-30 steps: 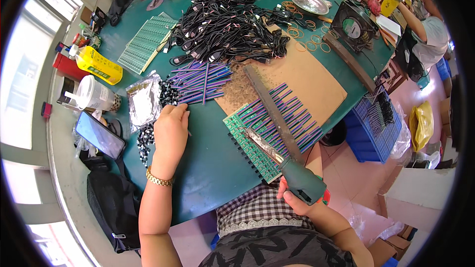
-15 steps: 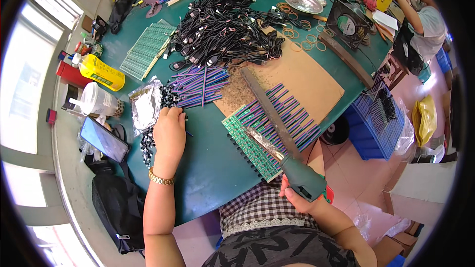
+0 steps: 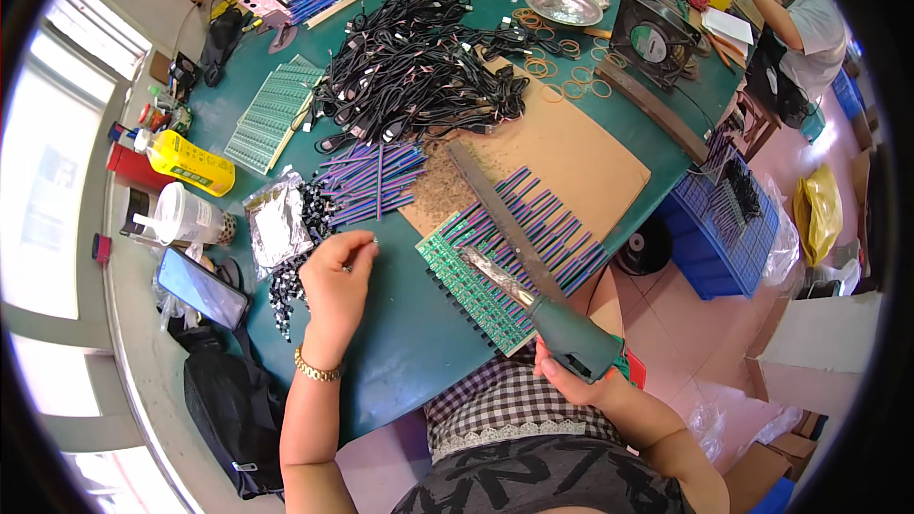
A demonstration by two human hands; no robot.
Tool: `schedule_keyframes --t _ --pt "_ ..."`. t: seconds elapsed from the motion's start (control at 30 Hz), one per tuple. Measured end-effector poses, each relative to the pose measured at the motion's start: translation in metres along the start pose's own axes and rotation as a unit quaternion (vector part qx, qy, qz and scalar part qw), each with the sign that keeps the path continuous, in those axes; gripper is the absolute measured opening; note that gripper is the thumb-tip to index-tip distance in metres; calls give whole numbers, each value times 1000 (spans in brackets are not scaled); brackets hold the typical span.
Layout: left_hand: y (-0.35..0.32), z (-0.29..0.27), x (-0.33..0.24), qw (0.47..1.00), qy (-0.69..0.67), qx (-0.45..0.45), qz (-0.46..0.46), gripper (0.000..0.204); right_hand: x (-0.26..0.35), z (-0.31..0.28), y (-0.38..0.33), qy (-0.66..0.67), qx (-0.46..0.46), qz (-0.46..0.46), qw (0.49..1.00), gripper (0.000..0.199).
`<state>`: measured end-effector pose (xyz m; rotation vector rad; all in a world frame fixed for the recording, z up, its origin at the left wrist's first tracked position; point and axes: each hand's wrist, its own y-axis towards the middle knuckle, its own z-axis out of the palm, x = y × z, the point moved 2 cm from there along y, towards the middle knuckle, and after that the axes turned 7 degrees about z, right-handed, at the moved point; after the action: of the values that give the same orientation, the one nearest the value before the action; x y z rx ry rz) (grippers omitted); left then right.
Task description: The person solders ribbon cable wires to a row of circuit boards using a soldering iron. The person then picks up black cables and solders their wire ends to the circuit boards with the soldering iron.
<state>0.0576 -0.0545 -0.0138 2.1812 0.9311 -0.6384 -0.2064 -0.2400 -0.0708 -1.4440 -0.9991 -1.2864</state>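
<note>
A green-handled tool (image 3: 576,335) is clasped by the right hand (image 3: 573,385); for the left hand (image 3: 335,284), grip cannot be told

A soldering iron (image 3: 541,312) with a dark green handle and scuffed metal barrel slants over a green circuit-board panel (image 3: 476,290), gripped in the right hand (image 3: 569,383), its tip pointing up and left. The panel lies aslant near the edge of the worktop (image 3: 400,352), black parts (image 3: 466,310) lining its lower-left side, blue-purple wire strips (image 3: 562,243) running beneath a metal bar (image 3: 502,216); loose black-and-white components (image 3: 284,300) lie beside the left hand (image 3: 335,281).
</note>
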Motion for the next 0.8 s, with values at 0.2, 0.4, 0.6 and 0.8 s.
schedule_keyframes --t 0.2,0.4,0.6,0.8 --pt "-6 20 -24 995 -31 51 76 10 10 2 12 -73 -17 -76 994 21" --pt "-7 27 -21 979 -7 47 199 17 19 9 19 -143 -14 -114 983 27" --pt "-6 26 -19 954 42 63 289 24 16 11 20 -127 -18 -96 987 32" --pt "-8 25 -18 946 67 69 310 25 7 14 18 -118 -13 -84 989 32"
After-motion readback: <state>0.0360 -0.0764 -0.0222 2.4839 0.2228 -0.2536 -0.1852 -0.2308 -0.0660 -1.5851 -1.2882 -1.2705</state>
